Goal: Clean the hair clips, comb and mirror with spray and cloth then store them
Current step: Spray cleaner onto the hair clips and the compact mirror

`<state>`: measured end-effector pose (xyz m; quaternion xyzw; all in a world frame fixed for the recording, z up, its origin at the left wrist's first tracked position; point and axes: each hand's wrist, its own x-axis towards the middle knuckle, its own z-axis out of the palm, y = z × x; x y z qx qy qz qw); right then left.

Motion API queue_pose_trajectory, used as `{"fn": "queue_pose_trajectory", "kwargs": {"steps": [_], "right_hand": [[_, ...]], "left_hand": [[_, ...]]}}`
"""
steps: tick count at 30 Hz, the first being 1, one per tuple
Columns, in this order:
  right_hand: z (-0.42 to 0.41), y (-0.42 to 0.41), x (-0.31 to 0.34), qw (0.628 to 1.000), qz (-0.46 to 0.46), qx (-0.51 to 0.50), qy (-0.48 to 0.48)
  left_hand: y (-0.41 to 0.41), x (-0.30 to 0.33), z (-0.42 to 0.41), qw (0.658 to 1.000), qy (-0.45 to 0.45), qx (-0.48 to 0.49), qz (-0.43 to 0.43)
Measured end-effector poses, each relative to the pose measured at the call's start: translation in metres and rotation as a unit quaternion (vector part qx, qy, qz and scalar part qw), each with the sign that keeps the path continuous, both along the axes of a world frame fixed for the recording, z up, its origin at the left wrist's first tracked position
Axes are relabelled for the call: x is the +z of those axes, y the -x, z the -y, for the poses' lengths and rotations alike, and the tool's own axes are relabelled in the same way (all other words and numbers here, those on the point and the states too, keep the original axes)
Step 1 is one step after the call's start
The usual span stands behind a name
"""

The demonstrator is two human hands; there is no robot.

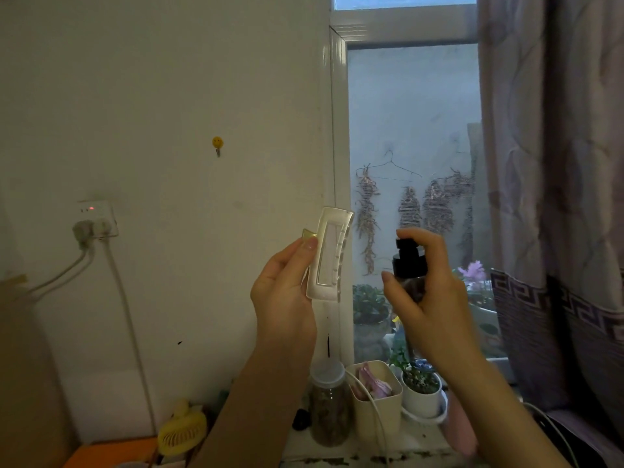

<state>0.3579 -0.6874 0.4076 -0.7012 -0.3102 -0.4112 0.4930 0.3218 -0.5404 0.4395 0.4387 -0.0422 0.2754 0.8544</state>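
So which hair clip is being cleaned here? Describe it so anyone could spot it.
Start at the white wall left of the window. Raised in front of it, the left hand pinches a hair clip: a pale, pearly open rectangle, unlike the dark spray bottle the right hand grips beside it.

We see only two bare forearms and two bare hands of the person, rising from the near edge of the scene. The left hand (282, 292) shows no ring, no glove and no watch or band at the wrist; its thumbnail is short, rounded and unpainted. The right hand (435, 298) is likewise unadorned, with a short plain nail on the thumb. Neither forearm carries a sleeve or cuff as far down as we can follow it. The dim light blurs finer detail.
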Motion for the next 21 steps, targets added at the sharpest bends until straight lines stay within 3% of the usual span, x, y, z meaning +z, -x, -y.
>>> {"fn": "queue_pose_trajectory", "kwargs": {"steps": [12,21], "right_hand": [[0.003,-0.006,0.015,0.998,0.005,-0.045,-0.038],[0.006,-0.003,0.006,0.998,-0.022,-0.025,-0.060]], "left_hand": [[0.003,-0.008,0.002,1.000,-0.015,-0.002,0.004],[0.003,-0.009,0.001,1.000,-0.011,-0.003,0.019]]}}
